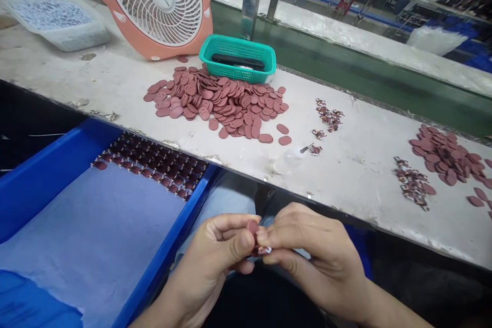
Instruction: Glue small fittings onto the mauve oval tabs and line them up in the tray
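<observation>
My left hand (pixel 215 253) pinches a reddish-brown oval disc (pixel 252 226) between thumb and fingers, above my lap. Against it, my right hand (pixel 317 248) grips a small brown-and-white part (pixel 263 250) with thumb and forefinger. The two pieces meet between my fingertips, which hide most of the part. On the bench ahead lies a big heap of similar oval discs (pixel 226 105), some showing tiny holes. Small brown-and-white parts (pixel 329 117) are scattered to the right of it. Beside them is a small clear bottle (pixel 289 160) with a dark tip.
A blue bin (pixel 154 261) at my left holds rows of assembled pieces (pixel 154 164) on a pale sheet. Behind the heap stand a green basket (pixel 238 51) and an orange fan (pixel 163 7). More discs (pixel 448 154) lie right. A white tub (pixel 57 18) sits far left.
</observation>
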`<state>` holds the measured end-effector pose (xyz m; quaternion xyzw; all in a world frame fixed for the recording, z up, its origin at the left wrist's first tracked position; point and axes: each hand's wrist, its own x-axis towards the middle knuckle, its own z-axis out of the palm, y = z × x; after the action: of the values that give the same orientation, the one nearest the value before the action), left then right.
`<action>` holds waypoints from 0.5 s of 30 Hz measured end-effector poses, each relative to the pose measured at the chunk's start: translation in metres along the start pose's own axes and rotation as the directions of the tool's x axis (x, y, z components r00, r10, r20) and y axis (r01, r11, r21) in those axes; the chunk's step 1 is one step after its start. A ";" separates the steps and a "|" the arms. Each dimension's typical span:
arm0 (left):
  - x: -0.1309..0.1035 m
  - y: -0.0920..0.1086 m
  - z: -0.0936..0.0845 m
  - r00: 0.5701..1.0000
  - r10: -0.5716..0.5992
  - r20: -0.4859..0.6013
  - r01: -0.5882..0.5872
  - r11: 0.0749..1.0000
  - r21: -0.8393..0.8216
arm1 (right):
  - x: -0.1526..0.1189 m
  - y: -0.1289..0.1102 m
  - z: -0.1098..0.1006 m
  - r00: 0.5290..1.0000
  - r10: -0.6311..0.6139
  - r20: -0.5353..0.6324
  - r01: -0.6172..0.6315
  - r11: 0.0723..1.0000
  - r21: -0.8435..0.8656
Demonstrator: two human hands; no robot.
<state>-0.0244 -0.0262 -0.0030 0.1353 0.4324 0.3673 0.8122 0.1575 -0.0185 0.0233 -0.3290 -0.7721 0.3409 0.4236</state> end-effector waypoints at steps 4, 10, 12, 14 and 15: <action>0.003 -0.001 -0.003 1.000 -0.002 0.016 0.002 1.000 -0.026 | 0.001 0.004 0.003 1.000 -0.008 -0.010 0.008 1.000 -0.002; 0.002 0.002 -0.003 1.000 -0.017 0.000 0.017 0.999 -0.027 | 0.005 0.006 0.004 1.000 -0.009 -0.004 0.009 1.000 0.016; 0.002 0.003 -0.002 1.000 0.001 0.022 0.000 1.000 -0.020 | 0.006 0.005 0.002 1.000 -0.020 0.010 0.020 1.000 0.016; 0.001 0.004 -0.001 0.998 0.027 0.057 -0.026 1.000 -0.015 | 0.006 0.005 0.000 0.999 -0.031 0.018 0.030 0.999 0.018; 0.001 0.005 0.000 0.997 0.033 0.069 -0.033 0.999 -0.012 | 0.005 0.005 -0.001 0.999 -0.035 0.020 0.034 0.999 0.018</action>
<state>-0.0262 -0.0221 -0.0015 0.1504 0.3999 0.3782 0.8212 0.1573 -0.0116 0.0222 -0.3086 -0.7789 0.3435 0.4244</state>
